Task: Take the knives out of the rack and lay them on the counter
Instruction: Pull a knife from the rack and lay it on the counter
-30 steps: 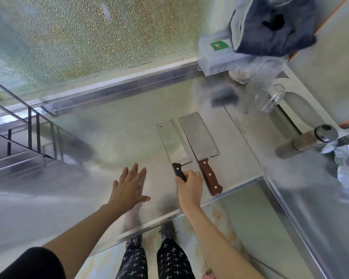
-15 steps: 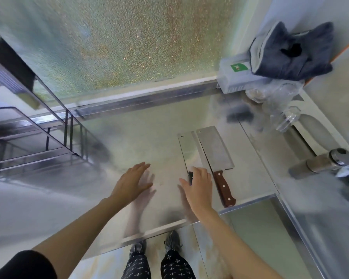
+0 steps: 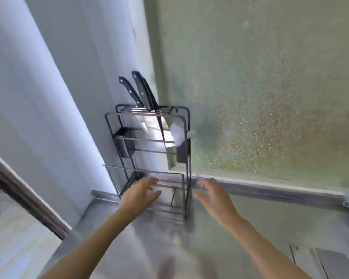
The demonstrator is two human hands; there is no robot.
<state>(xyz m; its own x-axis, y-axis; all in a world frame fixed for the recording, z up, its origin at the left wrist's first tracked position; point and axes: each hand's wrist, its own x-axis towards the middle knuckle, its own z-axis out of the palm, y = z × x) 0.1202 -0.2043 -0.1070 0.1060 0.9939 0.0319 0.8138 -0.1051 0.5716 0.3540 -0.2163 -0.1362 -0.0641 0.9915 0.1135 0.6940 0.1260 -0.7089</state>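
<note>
- The left hand (image 3: 139,195) hovers low in front of the wire rack (image 3: 149,158), fingers spread and slightly curled, palm turned toward the rack's lower bars; it grips nothing, and motion blur hides whether the fingertips touch the wire.
- The right hand (image 3: 215,195) is just to the right of the left one, also empty with fingers spread, thumb pointing left toward the rack's front right post; it sits just beside that post, contact unclear.
- The rack stands on the steel worktop (image 3: 250,228) directly beyond both hands, in the corner where a pale wall (image 3: 48,97) meets a frosted window (image 3: 270,87).
- Two knives with black handles (image 3: 138,89) remain in the rack's top slots, well above and beyond the left hand, handles tilted up and to the left, blades pointing down inside the frame.
- A small dark cup (image 3: 182,153) hangs on the rack's right side above the right hand, with something white (image 3: 177,131) poking out of it.
- Two flat blades (image 3: 318,262) lie on the worktop at the lower right edge of the view, behind and to the right of the right hand, only partly in view.
</note>
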